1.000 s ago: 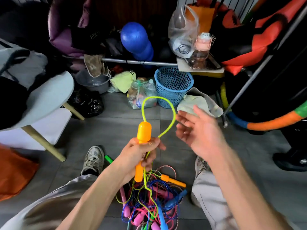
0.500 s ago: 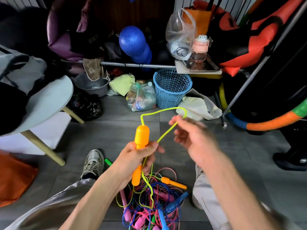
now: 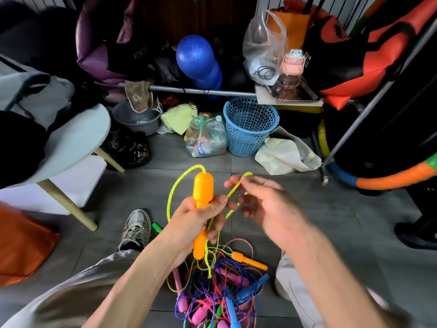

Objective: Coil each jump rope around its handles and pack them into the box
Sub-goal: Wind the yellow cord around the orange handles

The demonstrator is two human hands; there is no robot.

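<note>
Fingers of the left hand [image 3: 192, 223] grip the upright orange handle [image 3: 203, 192]; right hand [image 3: 267, 209] pinches its thin yellow-green rope [image 3: 234, 189].

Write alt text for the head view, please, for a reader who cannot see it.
The left hand grips an orange handle upright while the right hand pinches its yellow rope, looping it near the handle. Below them, a pile of tangled ropes lies on the grey floor between the person's feet.
</note>
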